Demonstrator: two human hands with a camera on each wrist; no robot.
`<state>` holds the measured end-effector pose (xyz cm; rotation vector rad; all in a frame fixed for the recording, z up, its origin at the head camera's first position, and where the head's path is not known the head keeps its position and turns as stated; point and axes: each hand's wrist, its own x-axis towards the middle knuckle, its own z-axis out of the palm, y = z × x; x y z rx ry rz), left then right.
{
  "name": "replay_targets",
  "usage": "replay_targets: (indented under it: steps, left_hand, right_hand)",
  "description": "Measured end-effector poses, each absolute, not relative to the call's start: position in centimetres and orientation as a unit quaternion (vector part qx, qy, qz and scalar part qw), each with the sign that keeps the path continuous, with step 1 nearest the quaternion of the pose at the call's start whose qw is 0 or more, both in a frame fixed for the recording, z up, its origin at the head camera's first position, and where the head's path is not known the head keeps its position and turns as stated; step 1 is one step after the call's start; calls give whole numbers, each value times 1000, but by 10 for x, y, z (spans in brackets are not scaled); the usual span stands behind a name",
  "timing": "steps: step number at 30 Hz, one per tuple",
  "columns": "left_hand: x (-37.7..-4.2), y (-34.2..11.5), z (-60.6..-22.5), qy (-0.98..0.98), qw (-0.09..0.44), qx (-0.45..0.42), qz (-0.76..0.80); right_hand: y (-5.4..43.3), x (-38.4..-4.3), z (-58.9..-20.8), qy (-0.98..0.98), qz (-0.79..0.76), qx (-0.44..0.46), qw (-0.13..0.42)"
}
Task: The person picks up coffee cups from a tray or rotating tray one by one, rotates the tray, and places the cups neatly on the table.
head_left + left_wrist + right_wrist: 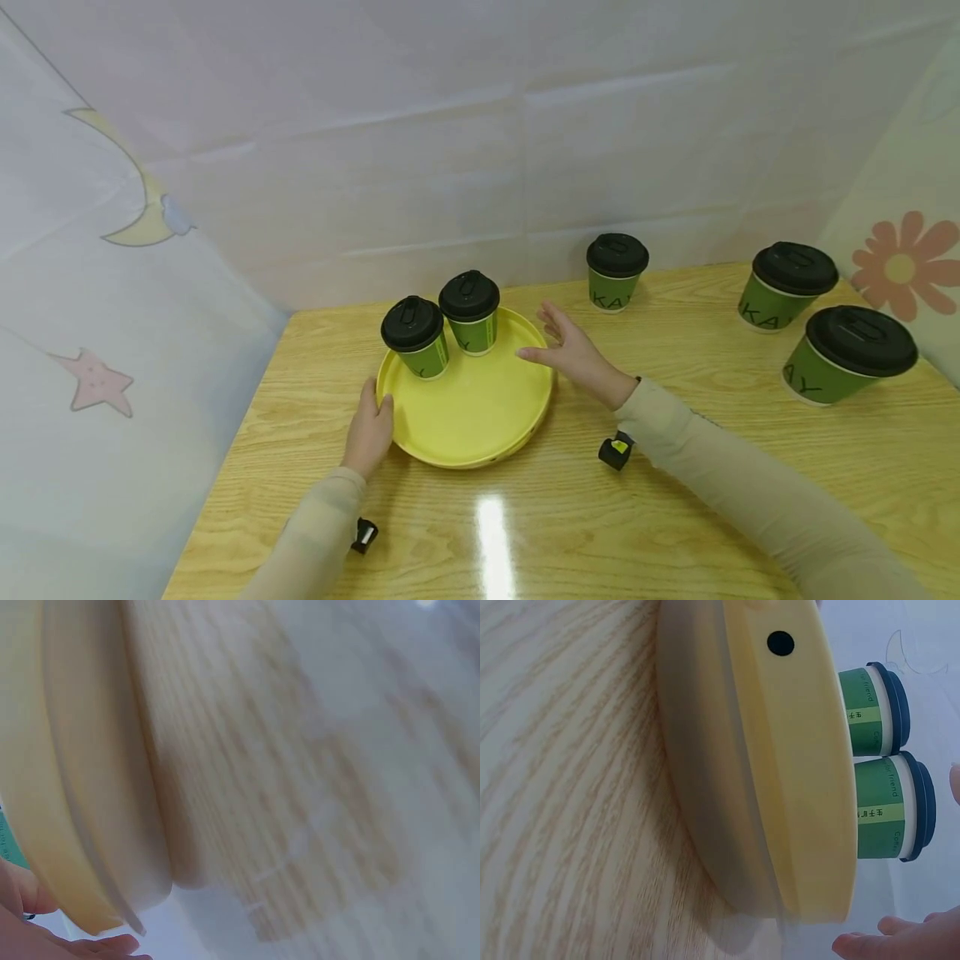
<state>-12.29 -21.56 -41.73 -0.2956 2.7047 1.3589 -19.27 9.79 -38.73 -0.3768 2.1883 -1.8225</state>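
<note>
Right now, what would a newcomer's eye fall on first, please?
Probably the round, bright yellow tray on the wooden table, carrying two green, black-lidded paper cups at its far left. Three similar cups stand right of it; the left hand holds its left rim.

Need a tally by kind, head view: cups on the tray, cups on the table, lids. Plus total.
Green cups on the yellow tray: 2
Green cups on the wooden table: 3
Black lids: 5
Total: 10

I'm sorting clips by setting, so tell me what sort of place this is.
Probably a makeshift indoor tabletop corner: a wood-grain table edged by creased pale wall covering, printed with a moon and flower.
</note>
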Motion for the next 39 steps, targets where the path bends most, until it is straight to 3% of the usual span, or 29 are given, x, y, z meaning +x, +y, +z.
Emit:
replay_targets:
  steps: [39]
  left_hand:
    - [-123,-213,-415,887,49,-96,450]
  right_hand:
    - [100,-192,-391,757,-626,-135,130]
